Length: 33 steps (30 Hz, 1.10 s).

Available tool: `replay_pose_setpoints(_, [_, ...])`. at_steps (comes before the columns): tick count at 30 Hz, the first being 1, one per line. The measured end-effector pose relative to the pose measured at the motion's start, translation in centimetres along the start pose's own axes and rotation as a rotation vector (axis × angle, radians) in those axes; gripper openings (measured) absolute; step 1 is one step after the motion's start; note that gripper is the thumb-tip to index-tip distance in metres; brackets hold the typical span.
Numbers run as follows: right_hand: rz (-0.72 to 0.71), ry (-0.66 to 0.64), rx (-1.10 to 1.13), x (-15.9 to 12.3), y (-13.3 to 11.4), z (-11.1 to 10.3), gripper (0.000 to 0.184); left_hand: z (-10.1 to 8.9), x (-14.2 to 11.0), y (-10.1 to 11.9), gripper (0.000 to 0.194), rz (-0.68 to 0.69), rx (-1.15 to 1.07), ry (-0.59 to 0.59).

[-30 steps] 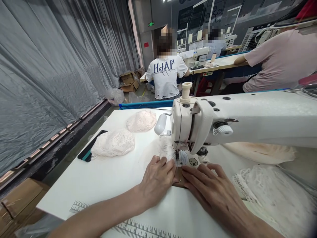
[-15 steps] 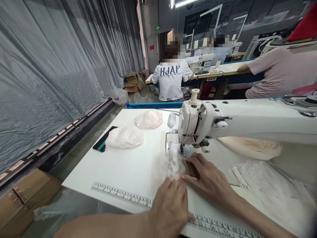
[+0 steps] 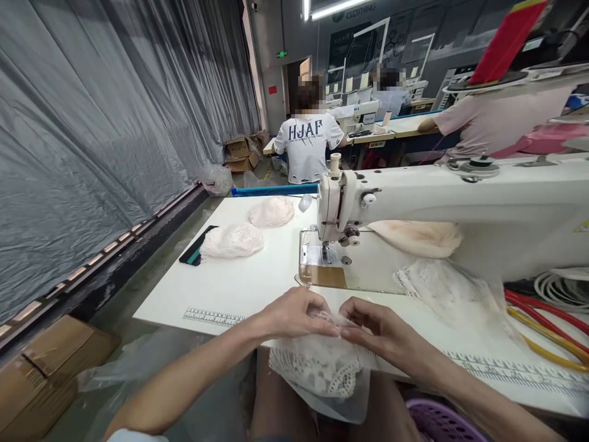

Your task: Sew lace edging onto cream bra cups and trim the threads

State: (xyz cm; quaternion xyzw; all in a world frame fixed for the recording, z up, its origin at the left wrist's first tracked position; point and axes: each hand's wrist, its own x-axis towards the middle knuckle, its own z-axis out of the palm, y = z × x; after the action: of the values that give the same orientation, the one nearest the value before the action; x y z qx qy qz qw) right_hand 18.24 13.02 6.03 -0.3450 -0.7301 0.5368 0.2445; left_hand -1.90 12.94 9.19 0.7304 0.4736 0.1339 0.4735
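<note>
A white lace piece with sheer fabric (image 3: pixel 322 368) hangs from both hands over the table's front edge, above the lap. My left hand (image 3: pixel 294 314) is closed, pinching its upper edge. Closed on the same edge from the other side is my right hand (image 3: pixel 375 322), its fingertips close to the left ones. Beyond the hands stands a white sewing machine (image 3: pixel 414 196), its presser foot (image 3: pixel 325 253) over the metal needle plate with no cloth under it. To the right under the arm lies more white lace (image 3: pixel 437 288), beside a cream fabric bundle (image 3: pixel 418 237).
Two lace bundles, one white (image 3: pixel 232 240) and one pinkish (image 3: pixel 271 212), lie on the white table (image 3: pixel 276 270) at left. Red and yellow scissor-like handles (image 3: pixel 552 325) are at right. A purple basket (image 3: pixel 437 423) stands below. Co-workers sit ahead; cardboard boxes (image 3: pixel 50 374) are at lower left.
Both hands have drawn the lace from beside the needle toward me, past the table's front edge. The view has shifted, showing more of the machine's right side.
</note>
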Motion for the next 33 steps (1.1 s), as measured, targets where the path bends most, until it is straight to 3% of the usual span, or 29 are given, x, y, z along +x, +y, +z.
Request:
replay_pose_setpoints(4, [0.106, -0.174, 0.291, -2.2, -0.9, 0.8, 0.036, 1.6, -3.8, 0.6, 0.036, -0.074, -0.331, -0.094])
replay_pose_setpoints(9, [0.177, -0.271, 0.487, -4.0, -0.1, 2.7, 0.035, 3.5, -6.7, 0.1, 0.039, -0.183, -0.491, -0.137])
replay_pose_setpoints(18, [0.230, -0.298, 0.409, -6.3, 0.7, 4.6, 0.036, 7.3, -8.1, -1.5, 0.030, -0.206, -0.592, -0.031])
replay_pose_setpoints(24, [0.270, -0.404, 0.364, -7.2, 1.4, 5.2, 0.032, 8.2, -8.9, -2.7, 0.029, -0.270, -0.648, -0.056])
replay_pose_setpoints(33, [0.336, -0.366, 0.401, -7.1, 2.5, 6.3, 0.035, 9.1, -9.2, -3.7, 0.035, -0.375, -0.705, -0.052])
